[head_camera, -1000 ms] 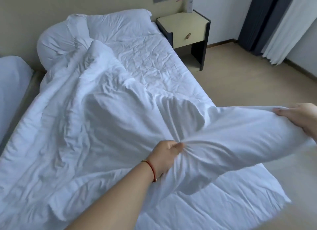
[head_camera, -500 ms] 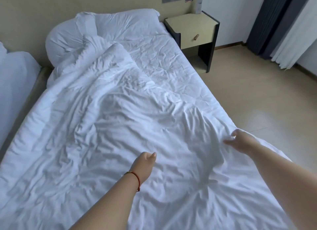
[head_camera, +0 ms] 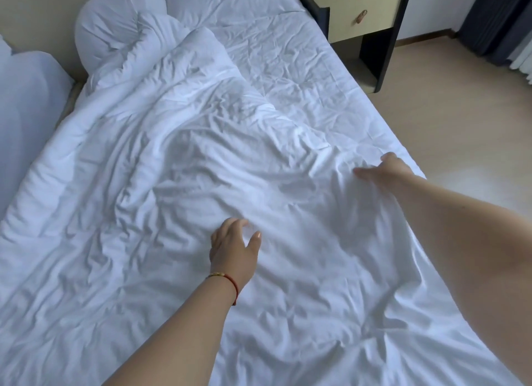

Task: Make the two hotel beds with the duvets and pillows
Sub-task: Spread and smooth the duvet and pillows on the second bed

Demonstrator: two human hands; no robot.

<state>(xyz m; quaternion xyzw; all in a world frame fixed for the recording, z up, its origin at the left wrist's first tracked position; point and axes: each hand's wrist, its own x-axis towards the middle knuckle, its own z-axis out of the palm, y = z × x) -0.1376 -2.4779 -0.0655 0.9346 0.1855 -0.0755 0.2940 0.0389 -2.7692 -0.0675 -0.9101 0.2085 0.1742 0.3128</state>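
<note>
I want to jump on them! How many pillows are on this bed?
2: one pillow by the wall at the head, the other pillow beside it near the nightstand. The duvet may hide more.

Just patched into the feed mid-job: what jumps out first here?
The crumpled white duvet fills the frame, bunched toward the bed's left side with bare sheet showing at upper right. Both hands lie on it with no grip: left hand at centre, right hand near the right edge. Two pillows sit at the headboard beside a nightstand.
</note>
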